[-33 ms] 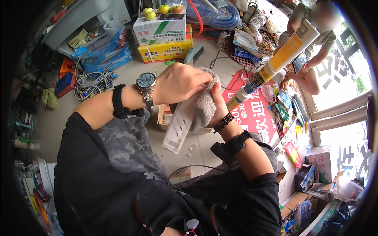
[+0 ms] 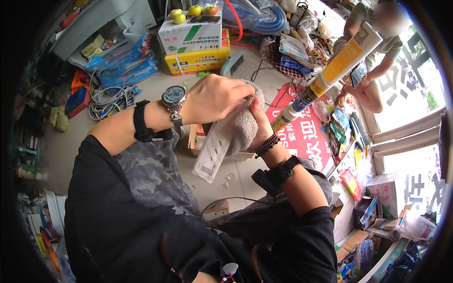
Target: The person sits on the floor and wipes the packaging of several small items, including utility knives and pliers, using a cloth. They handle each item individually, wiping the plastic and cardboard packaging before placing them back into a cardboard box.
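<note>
Near the centre, my left hand [image 2: 216, 98] has its fingers curled onto a fuzzy grey cloth [image 2: 243, 132]. My right hand [image 2: 260, 123] grips the cloth from the right, thumb upward. A long, flat, whitish plastic piece [image 2: 210, 155] with dark markings slants down and left out of the cloth; its upper end is hidden by cloth and fingers. An open cardboard box [image 2: 193, 141] lies below my hands, largely covered by them. A long white-and-yellow tube [image 2: 337, 63] rises diagonally on the right, beyond my right hand.
Stacked boxes [image 2: 186, 40] carry apples and a phone at the back. Coiled cables [image 2: 113, 96] and blue bags [image 2: 127, 66] lie left. Another person [image 2: 377, 59], holding a phone, is at upper right. A red printed sign [image 2: 309, 137] and clutter [image 2: 358, 184] occupy the right side.
The plastic piece and my hands have shifted very slightly up and to the left. The grips look the same.
</note>
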A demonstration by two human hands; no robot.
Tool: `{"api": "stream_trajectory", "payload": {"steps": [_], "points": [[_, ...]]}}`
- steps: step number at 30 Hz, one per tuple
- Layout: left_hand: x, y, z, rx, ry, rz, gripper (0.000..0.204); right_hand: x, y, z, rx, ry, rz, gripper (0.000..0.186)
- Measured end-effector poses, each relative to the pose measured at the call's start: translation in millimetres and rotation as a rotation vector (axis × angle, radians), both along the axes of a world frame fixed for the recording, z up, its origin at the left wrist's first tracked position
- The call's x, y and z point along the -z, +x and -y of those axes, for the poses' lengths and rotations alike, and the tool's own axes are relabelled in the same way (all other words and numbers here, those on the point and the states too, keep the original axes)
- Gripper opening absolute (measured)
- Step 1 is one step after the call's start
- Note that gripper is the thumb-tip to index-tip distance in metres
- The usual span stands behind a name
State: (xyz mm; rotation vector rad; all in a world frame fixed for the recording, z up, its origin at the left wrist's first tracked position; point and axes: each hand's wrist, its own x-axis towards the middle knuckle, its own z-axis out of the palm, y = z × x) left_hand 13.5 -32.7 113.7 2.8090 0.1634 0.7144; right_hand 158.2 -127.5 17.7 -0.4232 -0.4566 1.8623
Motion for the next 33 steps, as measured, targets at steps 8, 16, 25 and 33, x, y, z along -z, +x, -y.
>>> {"api": "stream_trajectory", "payload": {"steps": [8,16,25,33], "points": [[12.2,-5.8,-16.5,-0.075,-0.413,0.073,0.037,-5.5,17.9,-14.7,0.357,-0.173,0.202,0.036],[84.4,-20.5,-8.3,-0.009,-1.823,-0.515,0.100,13.6,51.4,-27.7,0.860,-0.120,0.428,0.025],[99.0,-10.8,6.9,0.023,-2.013,-0.341,0.086,-0.4,54.7,-27.0,1.038,-0.080,0.650,0.026],[82.3,-27.2,-8.2,-0.246,-1.036,-0.146,0.067,7.8,101.1,-12.3,0.662,0.020,0.335,0.081]]}}
